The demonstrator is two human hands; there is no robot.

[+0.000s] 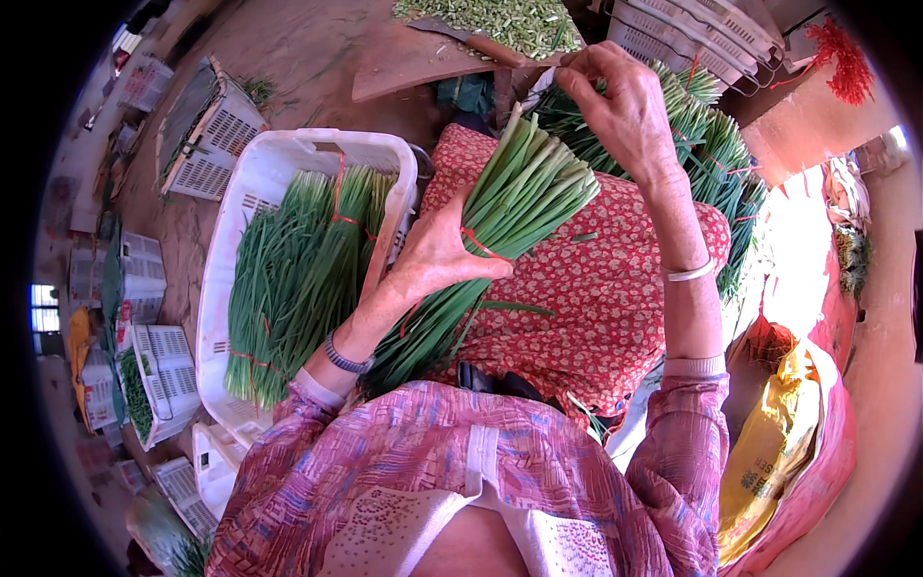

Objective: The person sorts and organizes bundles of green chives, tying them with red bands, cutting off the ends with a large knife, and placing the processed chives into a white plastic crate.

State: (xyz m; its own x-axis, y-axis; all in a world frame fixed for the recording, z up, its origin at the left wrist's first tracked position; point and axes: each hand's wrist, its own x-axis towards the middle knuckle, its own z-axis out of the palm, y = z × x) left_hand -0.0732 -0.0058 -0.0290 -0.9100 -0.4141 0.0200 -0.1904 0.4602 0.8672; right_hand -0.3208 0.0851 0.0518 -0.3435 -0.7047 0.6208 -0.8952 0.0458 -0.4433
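Down at the lower edge of the frame, a patterned purple shirt point(404, 442) fills the foreground. Just above it, near the centre, the left hand point(433, 248) is wrapped around a bundle of garlic chives point(529, 188), by the look of them. The pale cut ends point to the upper right and the leaves trail to the lower left. A red tie point(486, 246) crosses the bundle beside the thumb. Underneath lies a red floral cloth point(596, 308) with a loose leaf point(519, 308) on it.

As only one hand clasps the bundle, a slackened grip or a slipping tie could let stalks slide out and fan across the cloth.

Left of centre, a white plastic crate point(332, 139) holds more tied chives point(298, 255); at the right, a yellow sack point(769, 471) slumps. Farther up, the right hand point(620, 115) is well apart from the left, thumb and fingers bent close; I cannot tell whether they pinch anything. More bundles point(716, 154) are heaped beyond its wrist.

At the top, a knife point(495, 50) rests on a wooden board point(404, 79) by chopped green pieces point(519, 19). Its handle ends near the right fingertips, so a careless sweep could knock it off or nick a finger. Farthest out, slatted crates point(216, 144) line the left side.
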